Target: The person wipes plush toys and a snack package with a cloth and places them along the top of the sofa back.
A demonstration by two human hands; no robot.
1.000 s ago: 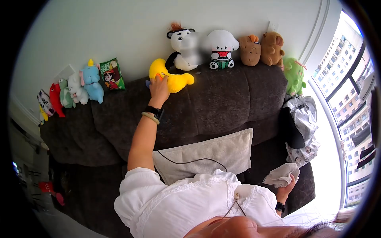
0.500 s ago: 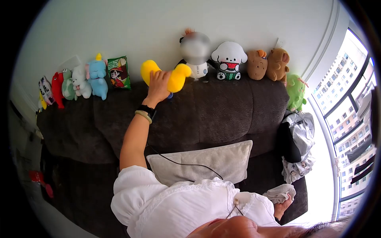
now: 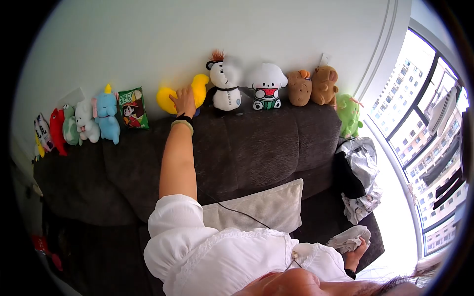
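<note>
My left hand (image 3: 184, 102) grips a yellow plush toy (image 3: 199, 91) at the top of the dark sofa back (image 3: 207, 143), against the wall. Just right of the toy sits a black-and-white panda plush (image 3: 226, 96) with a reddish tuft, and left of it a green snack-bag-like item (image 3: 133, 108) leans on the wall. Low at the right, my right hand (image 3: 356, 250) is closed on a crumpled light grey cloth (image 3: 348, 239).
Several plush toys line the sofa top: a blue one (image 3: 106, 116), a white dog (image 3: 266, 86), a brown one (image 3: 299, 88) and a green one (image 3: 349, 116). A beige cushion (image 3: 266, 204) lies on the seat, crossed by a black cable. Clothes (image 3: 363, 163) hang at the right.
The yellow toy was lifted and turned in my left hand, moved left of the panda, and is now against the wall. My right hand still holds the cloth.
</note>
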